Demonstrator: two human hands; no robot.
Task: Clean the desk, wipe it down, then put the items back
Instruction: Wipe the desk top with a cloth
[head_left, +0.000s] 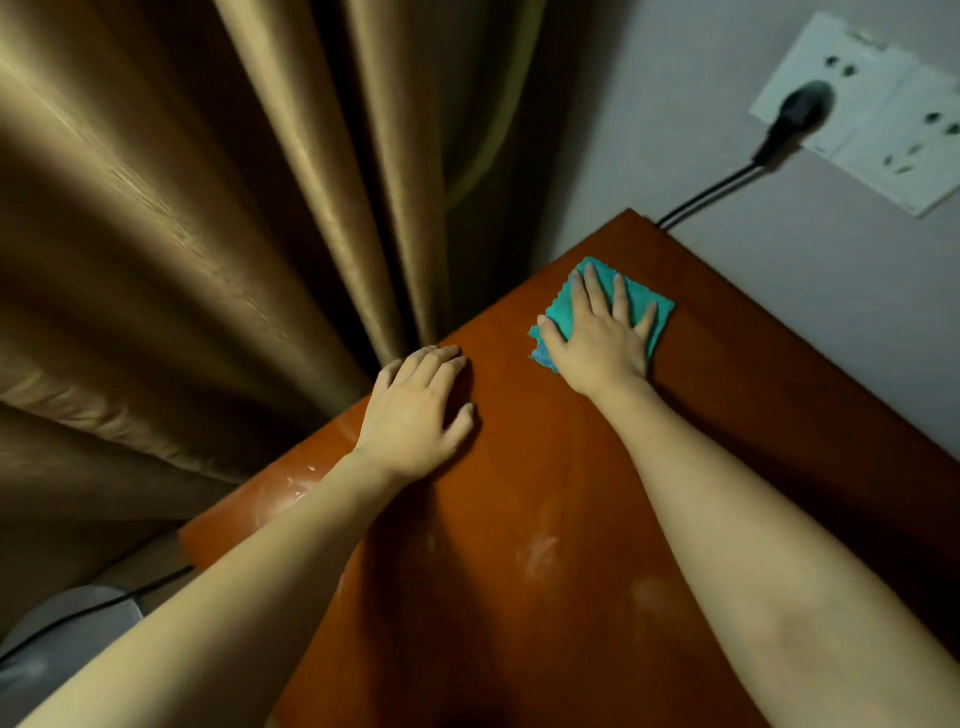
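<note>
Currently I see right hand (602, 332) flat on teal cloth (644, 306) upper right, left hand (421, 410) open bracing desk (545, 519); far-corner strokes risk snagging the cord (706, 195).

Folded teal cloth (640, 297) lies flat on the orange-brown desk (545, 467).

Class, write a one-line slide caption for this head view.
Right hand presses a teal cloth flat on the desk; left hand rests beside it.

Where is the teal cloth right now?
In the head view, the teal cloth lies flat under the right hand near the desk's far corner, below the wall socket.
</note>
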